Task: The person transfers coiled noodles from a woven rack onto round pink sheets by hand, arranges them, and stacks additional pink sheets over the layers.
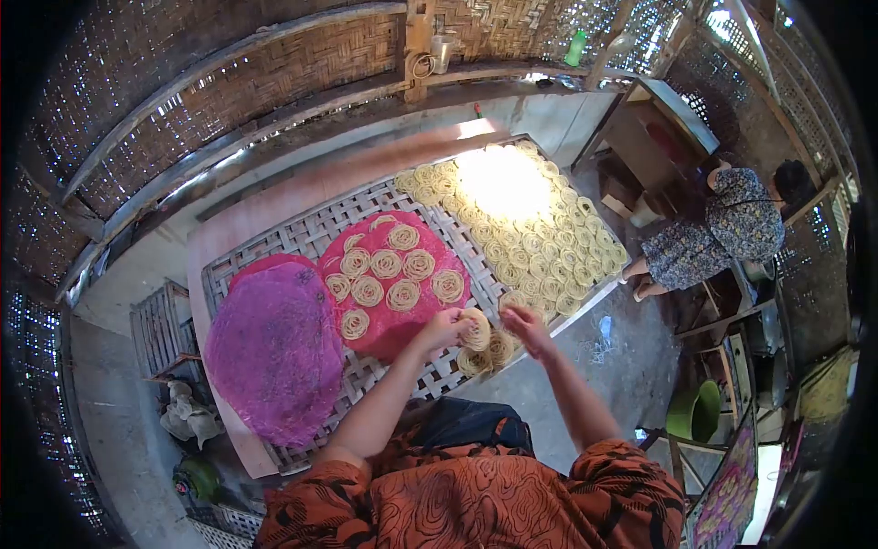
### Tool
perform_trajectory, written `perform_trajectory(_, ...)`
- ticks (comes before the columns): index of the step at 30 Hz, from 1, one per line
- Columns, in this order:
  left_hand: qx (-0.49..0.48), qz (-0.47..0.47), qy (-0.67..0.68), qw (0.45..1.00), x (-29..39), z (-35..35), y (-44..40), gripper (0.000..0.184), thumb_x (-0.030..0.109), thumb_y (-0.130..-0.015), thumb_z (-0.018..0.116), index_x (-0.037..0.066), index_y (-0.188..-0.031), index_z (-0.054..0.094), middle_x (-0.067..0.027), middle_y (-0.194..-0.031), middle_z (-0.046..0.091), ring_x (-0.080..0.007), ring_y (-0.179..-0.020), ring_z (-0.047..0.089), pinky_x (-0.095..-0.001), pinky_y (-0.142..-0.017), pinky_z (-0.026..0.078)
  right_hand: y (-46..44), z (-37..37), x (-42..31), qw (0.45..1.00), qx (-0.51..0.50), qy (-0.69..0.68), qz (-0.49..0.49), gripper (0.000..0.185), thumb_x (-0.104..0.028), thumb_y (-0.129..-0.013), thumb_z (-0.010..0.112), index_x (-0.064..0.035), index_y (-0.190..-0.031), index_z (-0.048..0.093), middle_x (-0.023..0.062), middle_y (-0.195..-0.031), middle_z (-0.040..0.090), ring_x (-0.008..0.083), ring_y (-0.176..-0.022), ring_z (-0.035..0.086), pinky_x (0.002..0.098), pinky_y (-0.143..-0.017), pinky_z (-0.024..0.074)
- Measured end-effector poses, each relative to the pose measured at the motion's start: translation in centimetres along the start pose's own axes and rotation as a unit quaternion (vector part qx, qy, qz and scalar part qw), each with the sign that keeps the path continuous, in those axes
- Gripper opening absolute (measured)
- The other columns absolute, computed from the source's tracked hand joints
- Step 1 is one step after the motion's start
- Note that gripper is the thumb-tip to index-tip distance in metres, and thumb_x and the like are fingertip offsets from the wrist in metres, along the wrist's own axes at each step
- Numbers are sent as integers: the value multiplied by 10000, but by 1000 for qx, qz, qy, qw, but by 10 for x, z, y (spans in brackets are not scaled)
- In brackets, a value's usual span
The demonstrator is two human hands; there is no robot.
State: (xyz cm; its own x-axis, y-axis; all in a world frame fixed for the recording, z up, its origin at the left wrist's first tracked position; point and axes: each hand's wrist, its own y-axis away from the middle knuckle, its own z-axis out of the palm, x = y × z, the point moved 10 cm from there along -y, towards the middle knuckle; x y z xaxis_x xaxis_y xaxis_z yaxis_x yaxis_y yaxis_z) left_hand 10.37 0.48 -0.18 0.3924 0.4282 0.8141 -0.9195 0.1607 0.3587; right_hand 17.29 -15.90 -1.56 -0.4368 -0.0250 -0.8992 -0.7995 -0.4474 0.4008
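Coil point(475, 330) tilts in left hand point(443, 330), long axis running forward.

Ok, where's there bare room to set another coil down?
Free: the pink sheet between its nearest coils and the left hand; the woven lattice between that sheet and the reddish board behind. Crowded: the right side, filled by massed coils.

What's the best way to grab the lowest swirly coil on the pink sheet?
Pinch the outer rim of that coil on its right, coming from the right. The pink sheet is bare there, while the purple sheet lies close on its left and another coil just beyond. It looks flat and thin-stranded, so probably catch several strands together.
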Motion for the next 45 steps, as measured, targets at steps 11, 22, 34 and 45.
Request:
perform_trajectory(11,259,182,-575,755,82,-78,-43,380,165,-744,685,9,-1078,591,-159,-1000,617,-308,-933,597,-400,-818,486,-31,19,-95,824,99,465,-307,227,-87,-842,560,-73,-1054,642,162,-987,649,285,-908,633,356,-800,482)
perform_trajectory(22,351,52,-652,670,99,-139,-68,379,230,-778,632,25,-1086,551,-174,-1161,541,-332,-1102,506,-413,-935,414,-117,138,-41,723,-50,613,-313,385,-180,-751,632,-60,-1114,585,140,-1129,588,288,-1096,524,377,-934,407)
perform_trajectory(34,311,146,-485,804,111,-127,-82,234,251,-737,701,55,-831,615,-115,-755,651,-258,-684,628,-377,-629,500,-134,45,-58,966,-12,206,-156,117,-137,-859,621,-21,-864,605,70,-788,632,111,-700,588,254,-657,481)
perform_trajectory(45,157,2,-78,984,73,-86,-97,255,175,-844,652,23,-1019,545,-64,-921,623,-133,-758,616,-288,-640,527,-96,42,-77,909,34,334,-248,299,-162,-871,587,-11,-1130,587,141,-998,658,231,-923,637,340,-809,495)
